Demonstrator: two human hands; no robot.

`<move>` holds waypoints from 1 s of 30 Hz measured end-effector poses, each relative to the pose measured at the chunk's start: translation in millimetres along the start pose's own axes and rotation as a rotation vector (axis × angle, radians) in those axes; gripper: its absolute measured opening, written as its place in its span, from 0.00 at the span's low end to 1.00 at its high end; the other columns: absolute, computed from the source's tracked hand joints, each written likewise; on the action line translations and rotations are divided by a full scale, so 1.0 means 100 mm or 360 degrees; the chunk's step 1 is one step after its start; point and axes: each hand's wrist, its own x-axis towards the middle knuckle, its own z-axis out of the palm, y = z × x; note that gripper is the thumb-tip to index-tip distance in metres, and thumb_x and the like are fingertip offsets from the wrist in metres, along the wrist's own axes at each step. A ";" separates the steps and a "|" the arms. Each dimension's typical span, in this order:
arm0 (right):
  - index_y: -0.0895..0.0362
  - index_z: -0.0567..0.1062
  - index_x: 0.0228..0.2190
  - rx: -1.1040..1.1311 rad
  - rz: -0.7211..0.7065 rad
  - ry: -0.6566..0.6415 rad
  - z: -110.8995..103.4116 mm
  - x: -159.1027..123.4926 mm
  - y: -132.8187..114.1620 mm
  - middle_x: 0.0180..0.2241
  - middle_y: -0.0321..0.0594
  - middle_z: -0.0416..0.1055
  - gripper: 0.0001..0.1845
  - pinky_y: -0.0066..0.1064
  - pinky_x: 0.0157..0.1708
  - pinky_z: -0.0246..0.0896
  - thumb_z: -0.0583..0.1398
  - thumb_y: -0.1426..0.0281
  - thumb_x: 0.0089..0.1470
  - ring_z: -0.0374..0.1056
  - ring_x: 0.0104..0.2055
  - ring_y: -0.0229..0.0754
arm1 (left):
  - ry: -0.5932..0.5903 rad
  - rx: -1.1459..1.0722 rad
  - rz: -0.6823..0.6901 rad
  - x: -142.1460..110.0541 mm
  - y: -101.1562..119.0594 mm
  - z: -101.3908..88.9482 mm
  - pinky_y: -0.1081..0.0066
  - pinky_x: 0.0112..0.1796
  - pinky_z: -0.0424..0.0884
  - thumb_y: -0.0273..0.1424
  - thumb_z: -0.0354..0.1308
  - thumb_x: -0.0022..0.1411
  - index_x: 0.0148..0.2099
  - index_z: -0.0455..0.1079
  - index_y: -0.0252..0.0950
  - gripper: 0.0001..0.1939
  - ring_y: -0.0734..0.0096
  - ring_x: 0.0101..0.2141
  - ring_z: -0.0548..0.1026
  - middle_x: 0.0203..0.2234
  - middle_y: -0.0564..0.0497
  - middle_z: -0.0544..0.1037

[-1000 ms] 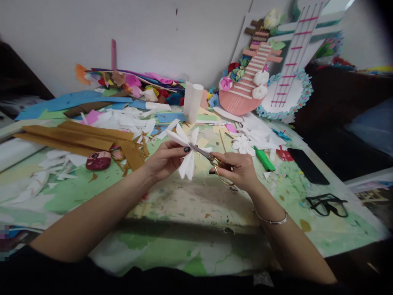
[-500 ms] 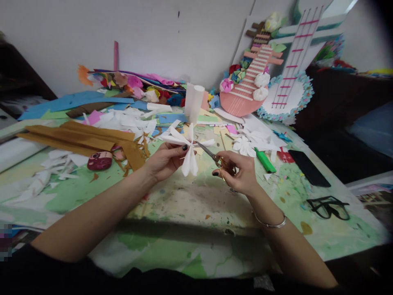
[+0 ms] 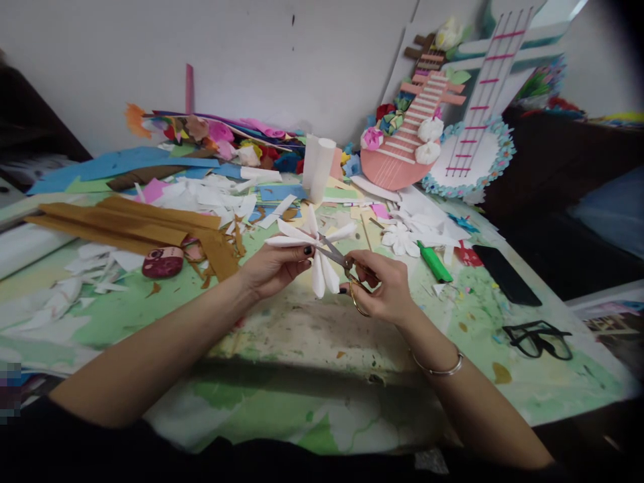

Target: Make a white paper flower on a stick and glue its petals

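Note:
My left hand pinches a white paper flower with long petals, held above the paint-stained table. My right hand grips gold-handled scissors, fingers through the loops. The blades point up and left and reach into the flower's middle, between its petals. Both hands sit close together near the table's centre.
Brown paper strips and white scraps lie at left beside a dark red pebble-like object. A white paper roll, coloured paper heaps and two paper guitars stand behind. A green marker, phone and glasses lie right.
The flower has been turned in my left hand, its petals now spreading differently. The scissors drew back half a second ago and have now come in again to the flower's middle.

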 end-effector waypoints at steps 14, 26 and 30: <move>0.63 0.74 0.40 -0.0005 -0.0097 0.0055 0.01 0.01 -0.01 0.20 0.31 0.60 0.17 0.24 0.22 0.52 0.62 0.63 0.53 0.55 0.20 0.30 | -0.0071 0.0059 0.0042 0.02 -0.03 -0.03 0.81 0.29 0.73 0.14 0.64 0.44 0.31 0.76 0.29 0.11 0.78 0.27 0.76 0.25 0.51 0.79; 0.62 0.76 0.41 0.0019 -0.0081 0.0047 0.01 0.00 0.00 0.18 0.30 0.59 0.18 0.24 0.21 0.52 0.61 0.61 0.54 0.55 0.19 0.30 | 0.0066 0.0020 -0.0026 -0.02 0.00 0.04 0.80 0.28 0.72 0.11 0.62 0.44 0.29 0.76 0.29 0.11 0.77 0.26 0.75 0.25 0.51 0.79; 0.61 0.77 0.40 0.0003 -0.0066 0.0053 0.00 -0.01 0.01 0.18 0.31 0.62 0.17 0.24 0.21 0.52 0.62 0.61 0.53 0.56 0.19 0.30 | 0.0072 0.0051 -0.0022 -0.02 0.01 0.05 0.79 0.30 0.73 0.12 0.61 0.45 0.31 0.76 0.29 0.11 0.76 0.27 0.76 0.26 0.50 0.80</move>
